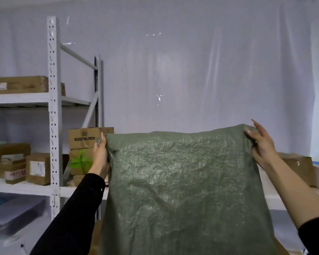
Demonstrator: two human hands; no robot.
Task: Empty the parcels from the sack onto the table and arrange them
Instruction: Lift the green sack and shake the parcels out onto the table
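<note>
Head view: the only one I have; everything below is read from it.
Sack (pixel 182 181): green woven, held up in front of me and hanging down past the bottom edge.
Left hand (pixel 99 153): fingers curled round the sack's upper left corner, gripping it.
Right hand (pixel 260 144): thumb and fingers pinch the upper right corner, with one finger lifted clear.
Why held so: I judge the closed end is up and the mouth down, so parcels can slide out.
Sack contents: hidden; the cloth hangs fairly flat, so I judge little is left inside.
Parcels: none that I can see below the sack.
Table: I cannot tell which surface it is.
Rack (pixel 53 107): to my left, with cardboard boxes (pixel 17 85) on two shelves.
Tub (pixel 13 212): grey, under the rack; contents unclear.
Box (pixel 298 166): brown, behind my right forearm.
</note>
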